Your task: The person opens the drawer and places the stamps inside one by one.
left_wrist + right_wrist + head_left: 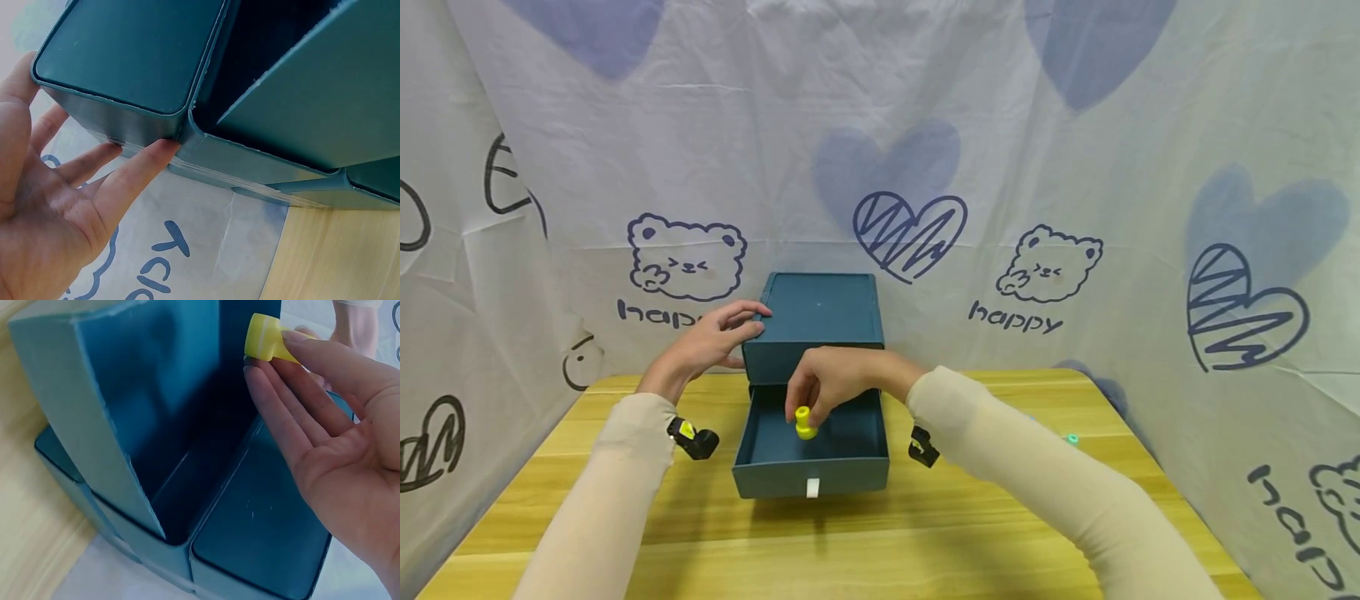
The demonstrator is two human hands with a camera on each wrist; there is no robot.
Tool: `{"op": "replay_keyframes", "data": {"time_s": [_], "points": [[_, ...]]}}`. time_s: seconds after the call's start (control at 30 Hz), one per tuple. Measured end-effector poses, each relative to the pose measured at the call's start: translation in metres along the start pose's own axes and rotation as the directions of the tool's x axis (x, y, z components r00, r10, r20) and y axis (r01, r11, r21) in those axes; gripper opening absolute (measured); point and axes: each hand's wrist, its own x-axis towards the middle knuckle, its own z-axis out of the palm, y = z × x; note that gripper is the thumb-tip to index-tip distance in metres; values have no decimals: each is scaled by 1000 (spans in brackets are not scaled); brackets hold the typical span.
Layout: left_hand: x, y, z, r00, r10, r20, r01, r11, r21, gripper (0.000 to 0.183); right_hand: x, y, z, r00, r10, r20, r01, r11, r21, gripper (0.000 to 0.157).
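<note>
Between thumb and fingers, my right hand (835, 377) pinches a small yellow spool-shaped piece (806, 423), narrow in the middle with wider ends. It hangs over the pulled-out drawer (811, 478) of a dark teal drawer box (820, 308); the drawer has a white pull tab on its front. In the right wrist view, the yellow piece (263, 339) shows at my fingertips, beside the drawer's inside. My left hand (711, 340) rests with spread fingers against the left side of the box. The left wrist view has its fingers (131, 184) touching the box near the upper drawer front.
A wooden table (970, 537) carries the box. To the right, partly behind my right sleeve, lies a small mint-green piece (1072, 439) with a hint of light blue (1032, 418) near it. A printed white cloth (910, 100) hangs behind and at both sides.
</note>
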Motion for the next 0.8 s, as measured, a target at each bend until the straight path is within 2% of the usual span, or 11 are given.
{"op": "replay_keyframes", "data": {"time_s": [0.47, 0.6, 0.8], "points": [[0, -2, -2, 1000, 7, 9, -7, 1000, -2, 49, 20, 0, 15, 998, -60, -7, 60, 998, -9, 24], [0, -2, -1, 1000, 10, 13, -10, 1000, -2, 50, 22, -1, 18, 999, -48, -9, 48, 999, -25, 24], [0, -1, -1, 1000, 8, 11, -8, 1000, 0, 49, 22, -1, 24, 999, 9, -52, -12, 999, -53, 22]]}}
